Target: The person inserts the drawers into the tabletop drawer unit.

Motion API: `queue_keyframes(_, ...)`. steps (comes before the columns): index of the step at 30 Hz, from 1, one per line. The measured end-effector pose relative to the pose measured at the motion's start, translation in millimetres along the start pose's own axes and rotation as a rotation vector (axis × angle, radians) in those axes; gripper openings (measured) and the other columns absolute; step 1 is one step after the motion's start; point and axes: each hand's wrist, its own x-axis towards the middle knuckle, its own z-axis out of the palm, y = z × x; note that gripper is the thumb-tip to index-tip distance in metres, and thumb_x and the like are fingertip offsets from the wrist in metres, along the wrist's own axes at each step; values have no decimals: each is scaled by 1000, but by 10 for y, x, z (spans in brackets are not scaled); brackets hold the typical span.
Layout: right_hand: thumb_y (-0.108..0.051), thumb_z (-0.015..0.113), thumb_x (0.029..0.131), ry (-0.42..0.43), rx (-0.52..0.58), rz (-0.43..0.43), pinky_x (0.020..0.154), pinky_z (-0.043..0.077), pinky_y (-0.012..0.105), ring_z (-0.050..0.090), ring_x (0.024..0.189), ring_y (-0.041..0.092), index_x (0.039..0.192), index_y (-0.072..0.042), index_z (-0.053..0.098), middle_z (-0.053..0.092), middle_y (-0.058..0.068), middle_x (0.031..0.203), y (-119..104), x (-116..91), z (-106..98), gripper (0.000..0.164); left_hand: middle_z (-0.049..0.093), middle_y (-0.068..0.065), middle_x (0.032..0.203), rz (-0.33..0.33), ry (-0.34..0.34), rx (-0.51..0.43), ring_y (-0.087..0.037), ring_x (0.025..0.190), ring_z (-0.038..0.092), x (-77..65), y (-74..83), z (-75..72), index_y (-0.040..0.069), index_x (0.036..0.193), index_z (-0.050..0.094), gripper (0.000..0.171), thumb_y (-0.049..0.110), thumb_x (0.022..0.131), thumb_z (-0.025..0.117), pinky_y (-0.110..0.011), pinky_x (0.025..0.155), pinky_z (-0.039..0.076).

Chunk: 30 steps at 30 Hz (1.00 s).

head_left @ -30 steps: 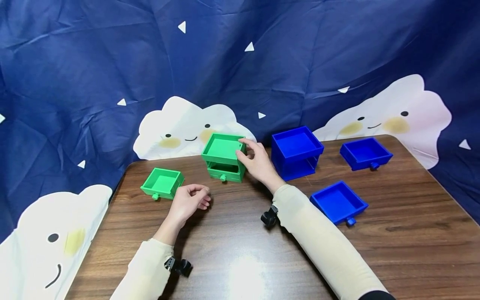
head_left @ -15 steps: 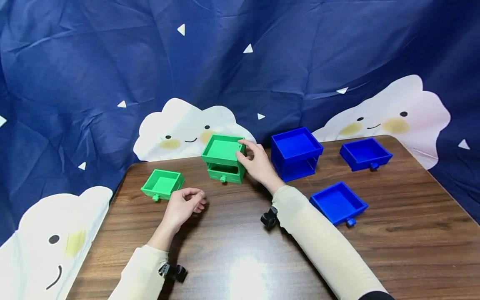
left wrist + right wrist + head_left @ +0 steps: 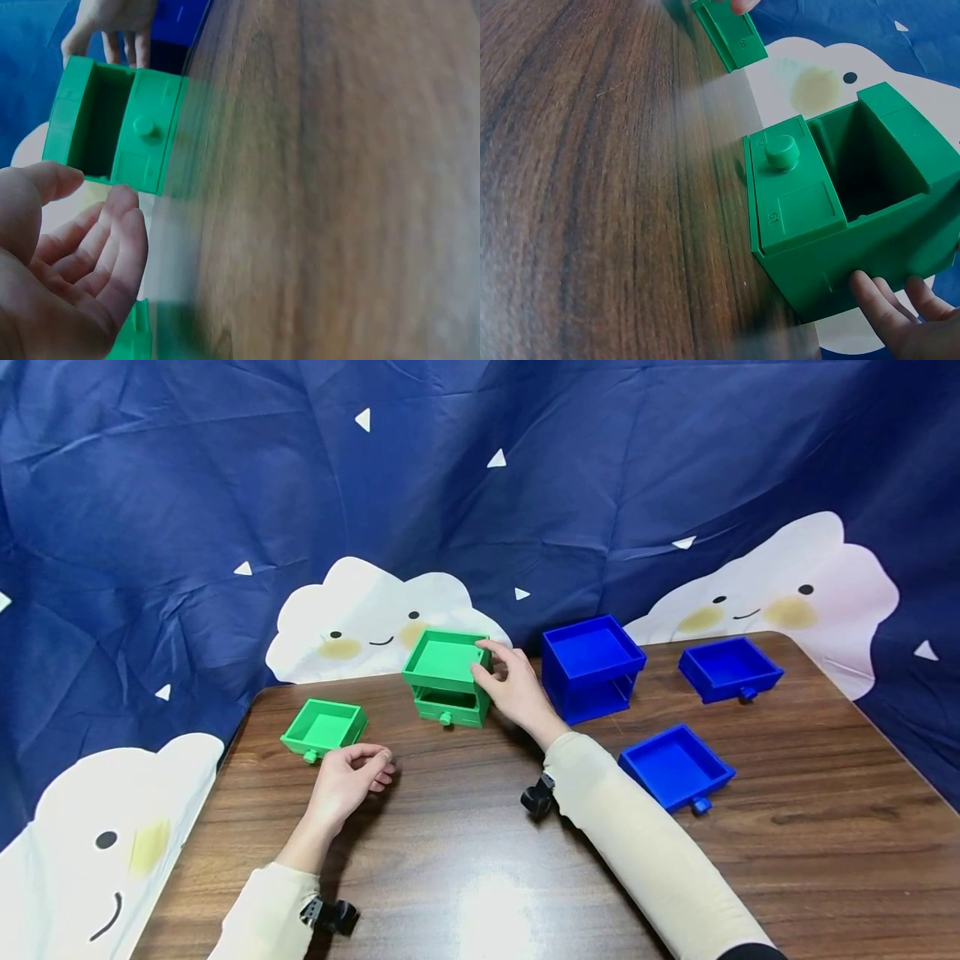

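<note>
A small green cabinet (image 3: 447,658) stands toward the back of the table, its upper slot vacant. A green drawer (image 3: 462,715) with a round knob fills the lower slot, as the right wrist view (image 3: 784,187) confirms. My right hand (image 3: 517,689) touches the cabinet's right side, fingertips against the side wall (image 3: 840,274) and near the top rim. My left hand (image 3: 341,785) hovers over the table with loosely curled fingers and holds nothing. Just beyond it lies a loose green drawer (image 3: 318,727), knob toward me.
To the right stands a blue cabinet (image 3: 592,647) with open slots. Two blue drawers lie separately: one drawer (image 3: 731,664) at the back right, another drawer (image 3: 677,768) nearer, beside my right sleeve (image 3: 645,827). A blue cloth with clouds (image 3: 367,618) hangs behind the table.
My left hand has drawn back to the left and toward me, away from the green cabinet. My right hand stays at the cabinet's side.
</note>
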Motion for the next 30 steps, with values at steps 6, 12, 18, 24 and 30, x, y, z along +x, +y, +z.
queue_keyframes(6,-26,68,107,0,0,-1,102,57,50,67,111,40,154,-13,59,57,24,130,-2,1,8,49,81,-20,92,1,8,-4,-12,72,74,-19,-36,-73,-14,123,71,29,9,106,66,-26,67,63)
queue_keyframes(12,-28,67,107,3,-2,4,103,56,50,67,111,40,153,-14,60,57,24,131,4,9,10,48,81,-19,93,9,13,-8,-11,72,74,-18,-28,-125,-14,123,70,29,8,105,66,-26,68,63)
queue_keyframes(18,-29,67,107,1,-10,11,103,56,50,66,112,38,153,-16,60,56,23,132,6,10,-2,49,81,-19,94,10,19,0,-10,72,74,-28,-34,-178,-15,124,70,30,8,105,67,-26,68,64)
queue_keyframes(24,-29,68,107,10,-6,5,103,56,51,66,112,38,153,-15,60,57,23,130,6,9,-11,49,81,-17,94,15,23,22,-11,74,75,-60,-63,-237,-15,124,70,31,9,105,68,-27,69,64)
queue_keyframes(30,-30,68,107,3,-13,8,103,56,50,66,113,38,154,-16,60,57,22,132,5,6,-6,50,81,-14,91,-6,48,25,-10,72,75,-98,-90,-292,-14,126,70,33,12,105,68,-27,68,64)
